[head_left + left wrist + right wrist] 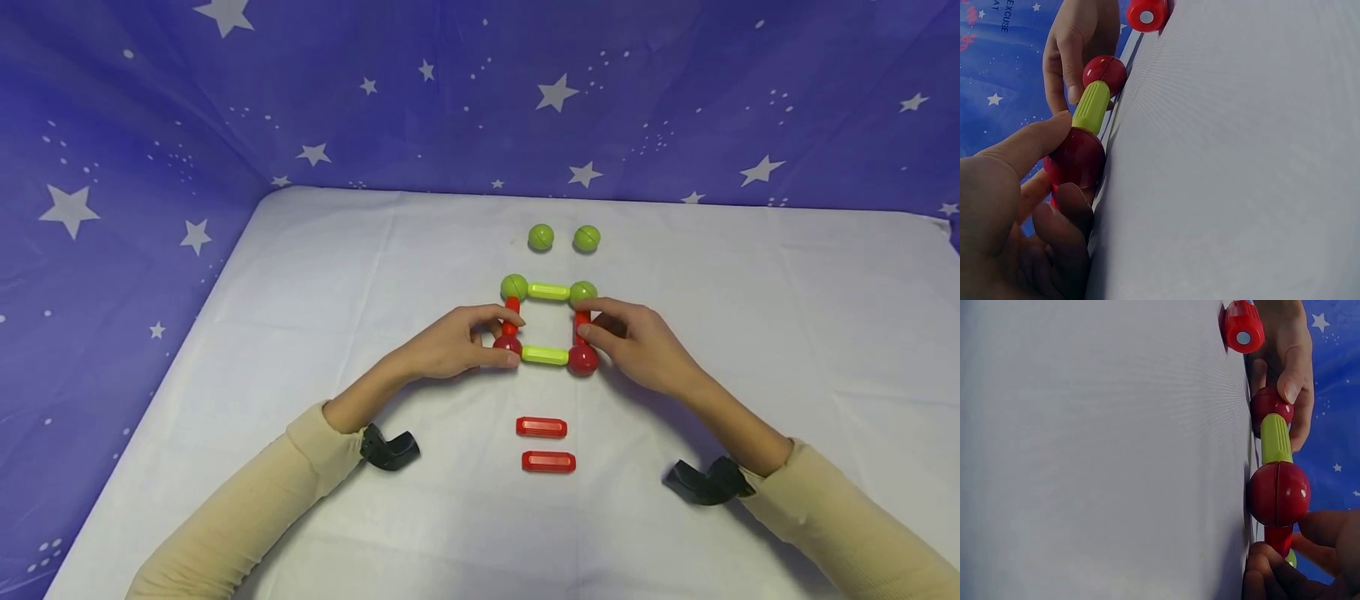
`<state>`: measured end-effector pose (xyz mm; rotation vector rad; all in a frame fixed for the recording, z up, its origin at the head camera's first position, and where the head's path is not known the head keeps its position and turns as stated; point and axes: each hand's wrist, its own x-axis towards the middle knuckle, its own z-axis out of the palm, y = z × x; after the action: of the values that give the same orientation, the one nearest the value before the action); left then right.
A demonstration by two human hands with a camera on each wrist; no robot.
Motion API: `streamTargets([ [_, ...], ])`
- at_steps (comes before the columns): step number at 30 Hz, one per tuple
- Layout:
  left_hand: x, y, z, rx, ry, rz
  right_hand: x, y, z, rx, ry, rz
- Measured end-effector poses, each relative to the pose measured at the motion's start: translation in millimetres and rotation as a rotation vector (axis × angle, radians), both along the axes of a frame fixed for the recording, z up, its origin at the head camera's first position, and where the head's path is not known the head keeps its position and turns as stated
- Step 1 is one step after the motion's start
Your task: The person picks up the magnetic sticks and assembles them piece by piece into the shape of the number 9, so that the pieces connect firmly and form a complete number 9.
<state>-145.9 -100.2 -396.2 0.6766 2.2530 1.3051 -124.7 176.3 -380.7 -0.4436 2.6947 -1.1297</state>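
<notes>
A square of magnetic rods and balls lies on the white cloth in the head view. Its far corners are a green ball (pixel 514 287) and another green ball (pixel 583 292); the near ones are a left red ball (pixel 507 343) and a right red ball (pixel 582 360). Yellow-green rods (pixel 545 356) form the near and far sides, red rods the left and right. My left hand (pixel 453 343) grips the left red ball, its thumb on top in the left wrist view. With thumb and fingers, my right hand (pixel 641 346) pinches the right red rod (pixel 582 327), index finger by the far green ball.
Two loose green balls, one on the left (pixel 541 237) and one on the right (pixel 587 239), sit beyond the square. Nearer me lie two loose red rods, one (pixel 542 427) behind the other (pixel 548 462). A purple starred cloth (pixel 450 108) stands behind the table.
</notes>
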Motion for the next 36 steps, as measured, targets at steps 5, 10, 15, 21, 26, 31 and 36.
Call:
streamTargets([
  [5, -0.1, -0.3, 0.8, 0.002, 0.003, -0.001, 4.5, 1.7, 2.0, -0.003, 0.01, 0.001],
  [10, -0.3, -0.6, 1.1, -0.001, 0.007, -0.001, 10.8, 4.2, 3.4, -0.008, 0.017, 0.006],
  [15, -0.5, -0.6, 0.7, 0.001, 0.003, -0.002, 18.7, 6.4, 4.7, -0.002, 0.034, 0.013],
  [21, -0.4, -0.8, 0.0, 0.002, 0.005, -0.002, 30.9, 7.7, 8.9, 0.015, 0.095, 0.007],
  [26, -0.1, -0.6, -0.3, 0.002, 0.005, -0.002, 41.7, 7.8, 14.5, 0.018, 0.125, -0.005],
  [31, 0.3, -0.7, 0.4, -0.004, 0.006, 0.001, 51.1, 4.5, 16.9, -0.036, 0.118, 0.027],
  [36, 0.1, -0.4, 0.6, -0.002, 0.007, 0.003, 59.2, -1.2, 15.0, -0.073, 0.117, 0.077],
])
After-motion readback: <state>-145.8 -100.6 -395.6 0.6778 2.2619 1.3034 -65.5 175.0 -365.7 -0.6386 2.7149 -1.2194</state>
